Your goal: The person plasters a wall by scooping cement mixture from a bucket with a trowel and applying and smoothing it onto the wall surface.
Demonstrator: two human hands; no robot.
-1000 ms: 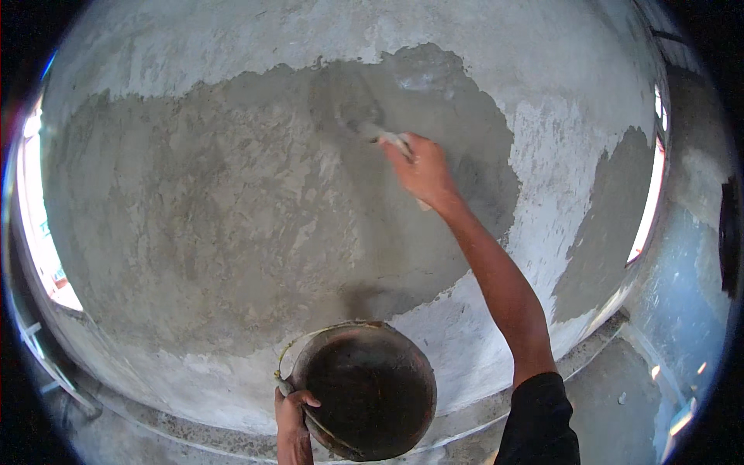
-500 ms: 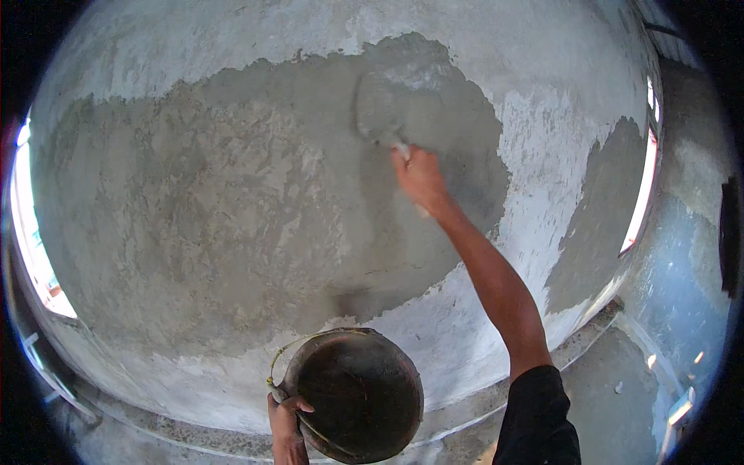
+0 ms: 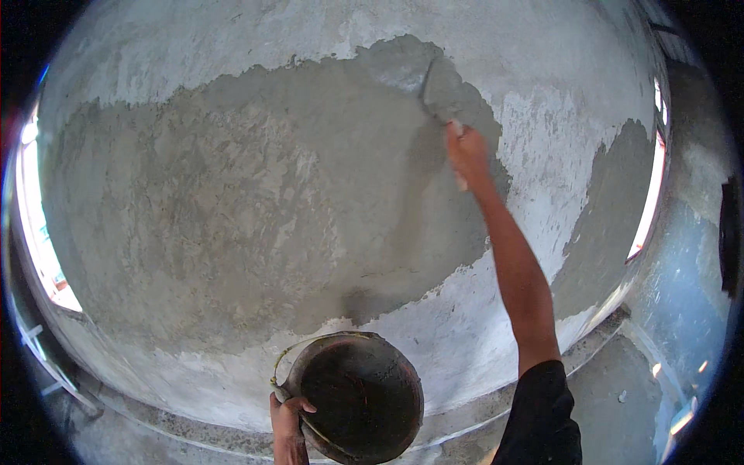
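Note:
My right hand (image 3: 470,157) is closed around the handle of a trowel (image 3: 447,101), its arm stretched up and forward. The trowel's blade lies against the wet grey plaster (image 3: 372,163) near the upper right part of the patch; the blade is coated in the same grey, so its outline is hard to make out. Low in front of me, my left hand (image 3: 288,418) grips the rim of a round dark bucket (image 3: 360,395), thumb over the edge. A thin yellowish cord handle (image 3: 280,358) arches at the bucket's left side. The inside looks dark, with its contents unclear.
Paler bare wall (image 3: 535,147) surrounds the plaster patch. Another grey plastered area (image 3: 604,201) lies farther right, beside a bright window opening (image 3: 647,198). A second bright opening (image 3: 39,225) is at the far left. A ledge (image 3: 201,438) runs along the wall's foot.
My right hand has moved the trowel to the right and slightly up across the plaster. My left hand keeps its hold on the bucket, nearly in the same place.

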